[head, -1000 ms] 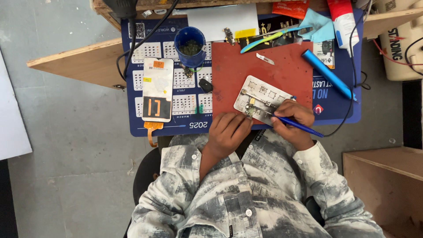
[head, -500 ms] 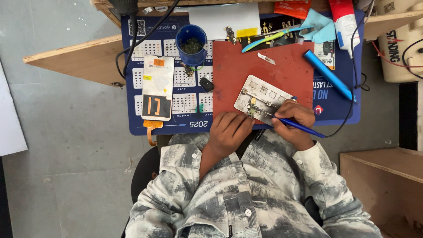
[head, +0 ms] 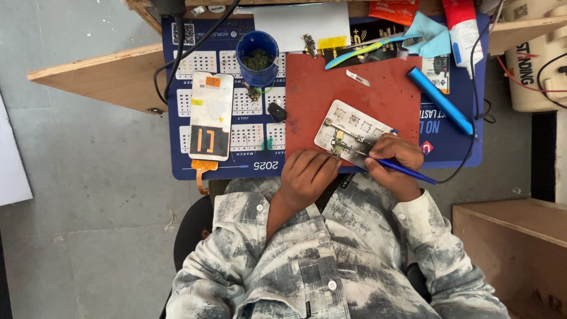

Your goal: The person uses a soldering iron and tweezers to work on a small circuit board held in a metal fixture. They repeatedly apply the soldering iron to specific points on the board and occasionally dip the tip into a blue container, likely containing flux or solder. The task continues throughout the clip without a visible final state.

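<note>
Head view shows our two hands low in the middle of the frame, over one red mat [head: 354,100] that lies on one blue calendar mat [head: 236,118] on the bench [head: 94,77]. We count one metal holder plate [head: 348,133] on the red mat, its near corner under our fingers. Our right hand [head: 396,162] pinches one blue soldering pen [head: 407,171] like a pencil, tip pointing left onto the plate, with a dark cable trailing right. Our left hand [head: 307,177] rests knuckles up, fingers curled and pressed together against the plate's lower left edge. Left of centre lies one phone screen panel [head: 211,115], face up. Above it stands one blue cup [head: 257,56]. At upper right lies one blue cylinder tool [head: 440,97], slanted, and one small blade [head: 357,77] sits beside it on the red mat.
</note>
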